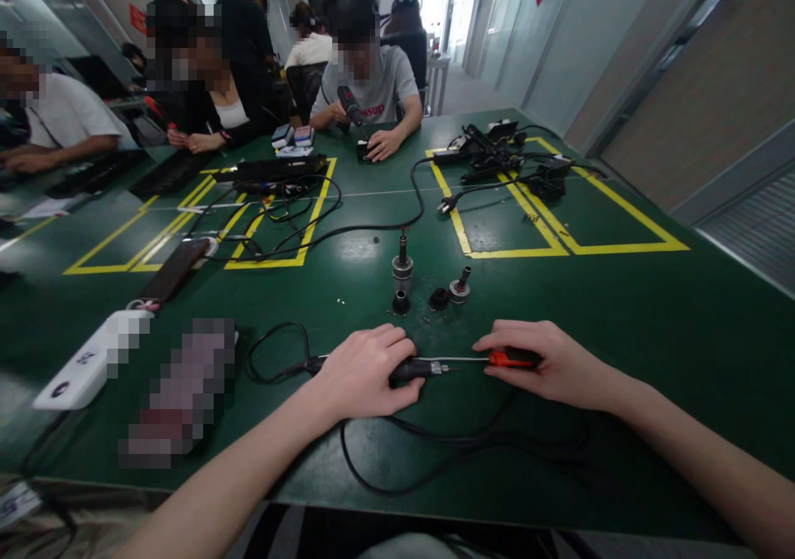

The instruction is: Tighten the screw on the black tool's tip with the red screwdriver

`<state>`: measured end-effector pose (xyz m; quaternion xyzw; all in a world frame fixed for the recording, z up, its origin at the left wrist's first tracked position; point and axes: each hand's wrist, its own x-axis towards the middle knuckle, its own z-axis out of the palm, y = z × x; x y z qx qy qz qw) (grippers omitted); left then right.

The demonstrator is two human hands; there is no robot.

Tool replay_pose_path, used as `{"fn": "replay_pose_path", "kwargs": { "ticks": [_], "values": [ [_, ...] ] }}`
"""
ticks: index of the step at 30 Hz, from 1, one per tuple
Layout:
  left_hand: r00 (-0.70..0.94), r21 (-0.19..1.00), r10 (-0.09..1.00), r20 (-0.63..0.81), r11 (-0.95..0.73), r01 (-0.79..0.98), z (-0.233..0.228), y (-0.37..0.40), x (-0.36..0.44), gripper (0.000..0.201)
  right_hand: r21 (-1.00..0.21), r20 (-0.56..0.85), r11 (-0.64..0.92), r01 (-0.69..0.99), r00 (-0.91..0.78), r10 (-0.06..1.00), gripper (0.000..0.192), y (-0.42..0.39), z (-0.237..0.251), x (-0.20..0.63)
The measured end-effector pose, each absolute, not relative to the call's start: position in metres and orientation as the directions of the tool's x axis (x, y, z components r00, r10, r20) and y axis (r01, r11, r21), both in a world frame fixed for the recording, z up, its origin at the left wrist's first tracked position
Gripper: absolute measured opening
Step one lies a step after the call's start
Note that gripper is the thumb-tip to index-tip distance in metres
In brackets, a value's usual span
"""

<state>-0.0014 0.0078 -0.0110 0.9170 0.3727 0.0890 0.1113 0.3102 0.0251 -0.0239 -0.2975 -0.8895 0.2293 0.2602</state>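
My left hand is closed around a black corded handle, which lies low over the table and has a narrow metal end pointing right. Between thumb and fingers, my right hand grips the red-and-black handle of a screwdriver. Its long thin shaft runs left alongside the black handle, toward my left fingers, which hide its tip. Just beyond my hands stand a metal-and-black cylindrical part, a black collar, a black cap and a tilted round part with a stem. Tiny pieces lie near them.
A white power strip and a blurred-out flat object lie at left. A black cable loops below my hands. Tangled black cords lie far right inside yellow tape. Across the table, a person holds a power tool; others sit left.
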Motion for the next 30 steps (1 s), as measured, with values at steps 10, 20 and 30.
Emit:
{"fn": "replay_pose_path", "kwargs": {
  "ticks": [10, 20, 30],
  "values": [
    [0.704, 0.27, 0.705, 0.088, -0.697, 0.664, -0.0121, 0.0082, -0.0018, 0.014, -0.58, 0.261, 0.708, 0.402, -0.732, 0.63, 0.02, 0.0231, -0.015, 0.3079],
    [0.705, 0.279, 0.705, 0.079, -0.694, 0.663, -0.0099, 0.0087, -0.0023, 0.014, -0.52, 0.26, 0.74, 0.428, -0.745, 0.614, 0.016, 0.0229, -0.0193, 0.3072],
    [0.714, 0.269, 0.694, 0.09, -0.707, 0.654, -0.01, 0.009, -0.0026, 0.015, -0.477, 0.277, 0.776, 0.414, -0.767, 0.579, 0.021, 0.0202, -0.017, 0.3002]
  ]
}}
